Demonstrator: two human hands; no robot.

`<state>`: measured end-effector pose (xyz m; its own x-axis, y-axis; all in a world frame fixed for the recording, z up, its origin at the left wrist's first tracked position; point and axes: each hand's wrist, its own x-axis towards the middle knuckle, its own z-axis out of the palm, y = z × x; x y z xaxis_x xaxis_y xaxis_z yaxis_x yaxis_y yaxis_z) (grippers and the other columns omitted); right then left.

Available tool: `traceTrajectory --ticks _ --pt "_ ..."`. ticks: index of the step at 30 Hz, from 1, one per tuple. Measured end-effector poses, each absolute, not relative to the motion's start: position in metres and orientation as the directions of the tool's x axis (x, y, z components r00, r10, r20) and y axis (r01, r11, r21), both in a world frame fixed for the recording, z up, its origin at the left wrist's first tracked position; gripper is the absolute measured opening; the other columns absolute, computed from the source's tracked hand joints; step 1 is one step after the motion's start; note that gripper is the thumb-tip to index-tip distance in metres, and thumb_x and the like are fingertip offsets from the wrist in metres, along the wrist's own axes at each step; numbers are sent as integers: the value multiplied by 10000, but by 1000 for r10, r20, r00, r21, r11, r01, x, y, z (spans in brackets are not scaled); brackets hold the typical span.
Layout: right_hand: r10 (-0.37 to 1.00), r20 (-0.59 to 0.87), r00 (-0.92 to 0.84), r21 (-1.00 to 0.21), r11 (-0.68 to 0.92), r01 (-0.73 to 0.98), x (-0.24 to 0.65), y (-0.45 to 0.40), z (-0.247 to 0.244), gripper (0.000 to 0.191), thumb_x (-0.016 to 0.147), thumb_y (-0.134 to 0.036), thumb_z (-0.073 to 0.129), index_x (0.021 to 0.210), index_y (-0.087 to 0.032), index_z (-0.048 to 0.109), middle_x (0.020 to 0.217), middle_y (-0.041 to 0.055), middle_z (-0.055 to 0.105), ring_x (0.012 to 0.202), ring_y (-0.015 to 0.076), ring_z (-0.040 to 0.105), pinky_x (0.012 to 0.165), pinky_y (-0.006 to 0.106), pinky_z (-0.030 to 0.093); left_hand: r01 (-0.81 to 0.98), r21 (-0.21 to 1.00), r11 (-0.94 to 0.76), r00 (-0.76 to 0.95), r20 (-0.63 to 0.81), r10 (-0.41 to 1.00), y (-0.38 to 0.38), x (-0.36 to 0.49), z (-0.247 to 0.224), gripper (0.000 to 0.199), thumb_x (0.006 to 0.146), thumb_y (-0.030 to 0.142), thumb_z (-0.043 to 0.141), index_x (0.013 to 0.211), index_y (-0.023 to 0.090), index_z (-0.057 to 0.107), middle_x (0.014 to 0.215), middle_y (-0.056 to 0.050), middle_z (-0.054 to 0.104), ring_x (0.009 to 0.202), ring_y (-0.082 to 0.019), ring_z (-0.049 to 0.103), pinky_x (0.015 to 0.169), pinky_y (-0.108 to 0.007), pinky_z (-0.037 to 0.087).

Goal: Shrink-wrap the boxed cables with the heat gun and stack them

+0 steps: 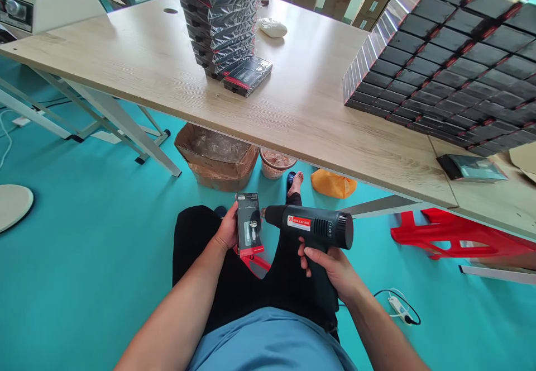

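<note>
My left hand [228, 227] holds a flat black box [248, 220] with a red lower edge by its left side, above my lap. In my right hand [324, 259] is the handle of a black heat gun [318, 226] with a red and white label. Its nozzle points left at the box's right side, close to it. On the table, a tall stack of film-wrapped boxes [230, 19] stands beside a single wrapped box [248, 75]. A large block of stacked black boxes [444, 63] fills the table's right part.
The wooden table [293, 114] spans ahead. Beneath it are a carton of clear film [218, 158], a bin [274, 164], an orange bag [333, 183] and a red stool [452, 234]. A power strip [400, 308] with its cable lies on the floor at right.
</note>
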<state>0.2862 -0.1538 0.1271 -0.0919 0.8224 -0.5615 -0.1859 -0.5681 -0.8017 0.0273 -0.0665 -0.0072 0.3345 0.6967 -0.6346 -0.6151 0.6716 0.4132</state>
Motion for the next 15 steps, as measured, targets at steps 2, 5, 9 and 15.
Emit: traceTrajectory --ticks 2,5,9,15 --pt "823 -564 -69 -808 -567 -159 282 -150 127 474 710 -458 885 1037 -152 729 844 54 720 669 172 627 548 285 520 -629 394 671 352 -625 697 -67 27 -6 676 982 648 382 1096 86 739 961 -181 779 831 -313 743 785 -449 595" --pt "809 -570 -141 -800 -586 -129 281 -148 128 483 711 -457 878 1054 -152 725 862 63 724 679 185 633 547 297 515 -643 381 664 332 -642 691 -67 25 -6 632 978 638 426 1099 103 741 919 -153 782 811 -297 742 783 -426 594" --pt "833 -550 -63 -822 -553 -139 280 -146 127 490 694 -476 880 1029 -154 725 845 60 713 668 182 619 553 306 512 -646 387 658 340 -626 702 -68 25 -9 644 975 639 435 1124 91 740 978 -172 785 860 -308 749 816 -431 591" --pt "863 -480 -155 -860 -498 -112 265 -139 130 393 742 -477 842 970 -179 729 867 59 708 688 195 621 570 327 512 -577 395 715 369 -655 660 -67 27 -13 653 982 630 406 1108 88 748 869 -173 785 784 -312 754 742 -421 596"
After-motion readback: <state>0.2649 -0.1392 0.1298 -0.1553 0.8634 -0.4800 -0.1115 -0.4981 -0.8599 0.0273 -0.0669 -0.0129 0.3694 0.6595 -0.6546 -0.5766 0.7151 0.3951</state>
